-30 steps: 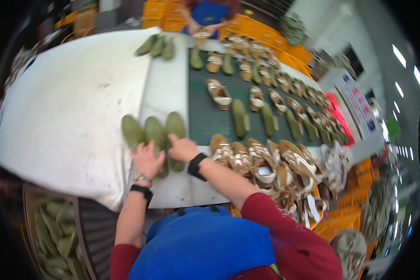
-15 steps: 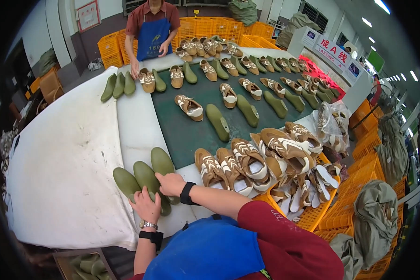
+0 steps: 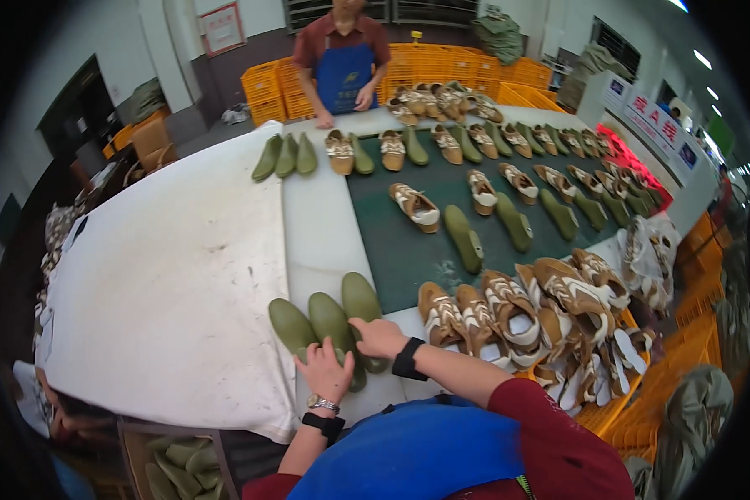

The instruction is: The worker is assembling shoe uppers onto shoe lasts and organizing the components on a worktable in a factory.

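Three green shoe lasts lie side by side at the near edge of the table: a left last (image 3: pixel 290 323), a middle last (image 3: pixel 327 315) and a right last (image 3: pixel 361 296). Across the heel ends of the left and middle ones rests my left hand (image 3: pixel 327 372), its fingers spread. My right hand (image 3: pixel 380 337) is closed at the right last, one finger along its inner side; the other fingers are partly hidden. Just right of my hands stands a row of brown-and-white sneakers (image 3: pixel 442 315), toes away from me.
Sneakers and lasts stand in rows on a green mat (image 3: pixel 392 267). White cloth (image 3: pixel 167 275) covers the table's left. An orange crate (image 3: pixel 621 400) of shoes stands at right, a box of lasts (image 3: pixel 183 467) below left. Across the table stands a person in a blue apron (image 3: pixel 344 79).
The whole scene has shifted to the right in the picture. Both my hands stay on the lasts, which keep about the same places on the table.
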A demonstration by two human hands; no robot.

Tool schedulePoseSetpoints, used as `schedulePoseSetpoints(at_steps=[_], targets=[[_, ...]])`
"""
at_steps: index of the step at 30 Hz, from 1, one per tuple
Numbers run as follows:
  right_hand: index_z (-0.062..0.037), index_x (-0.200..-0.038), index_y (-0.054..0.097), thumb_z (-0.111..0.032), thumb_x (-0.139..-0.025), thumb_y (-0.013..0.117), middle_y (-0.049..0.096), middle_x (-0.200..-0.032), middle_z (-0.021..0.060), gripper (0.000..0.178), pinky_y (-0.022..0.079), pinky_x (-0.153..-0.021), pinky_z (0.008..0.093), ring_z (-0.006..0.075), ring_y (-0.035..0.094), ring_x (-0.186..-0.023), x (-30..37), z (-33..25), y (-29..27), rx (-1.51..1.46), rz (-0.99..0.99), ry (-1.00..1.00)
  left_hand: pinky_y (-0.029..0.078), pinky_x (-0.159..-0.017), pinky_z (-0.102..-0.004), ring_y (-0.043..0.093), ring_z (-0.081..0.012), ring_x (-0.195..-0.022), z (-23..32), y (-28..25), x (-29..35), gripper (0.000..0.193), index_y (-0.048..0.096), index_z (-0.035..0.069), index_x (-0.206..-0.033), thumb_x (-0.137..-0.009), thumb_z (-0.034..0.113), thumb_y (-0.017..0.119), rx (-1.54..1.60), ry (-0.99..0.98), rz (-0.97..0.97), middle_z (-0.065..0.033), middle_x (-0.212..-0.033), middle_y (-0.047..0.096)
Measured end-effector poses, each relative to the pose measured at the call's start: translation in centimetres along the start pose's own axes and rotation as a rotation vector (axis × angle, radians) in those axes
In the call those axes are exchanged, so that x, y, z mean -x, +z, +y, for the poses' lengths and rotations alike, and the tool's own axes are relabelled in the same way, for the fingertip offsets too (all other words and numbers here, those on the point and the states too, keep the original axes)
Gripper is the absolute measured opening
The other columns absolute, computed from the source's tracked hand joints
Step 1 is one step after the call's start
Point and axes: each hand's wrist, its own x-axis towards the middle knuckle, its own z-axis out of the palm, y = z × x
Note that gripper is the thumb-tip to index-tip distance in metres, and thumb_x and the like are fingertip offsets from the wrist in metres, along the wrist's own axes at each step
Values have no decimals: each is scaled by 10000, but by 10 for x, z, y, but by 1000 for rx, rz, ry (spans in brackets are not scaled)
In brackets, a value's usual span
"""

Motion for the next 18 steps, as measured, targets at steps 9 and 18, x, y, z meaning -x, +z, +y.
schedulePoseSetpoints(at_steps=[9,18], targets=[[-196,-1272,446,-280,-773,595,624,-857,66,527,472,-546,298,155,582,-605,-28,51,-24,-641,3,17,244,-940,-622,467,-276,-1089,0,-5,-1,528,527,30,-1144,-750,373,607,30,12,-17,-118,-967,593],[-149,-1270,426,-303,-803,577,613,-863,49,514,484,-588,319,193,592,-676,-91,76,-136,-853,272,86,210,-957,-625,446,-305,-1106,-4,-7,-6,543,518,20,-1158,-758,380,591,41,18,-68,-131,-969,588]])
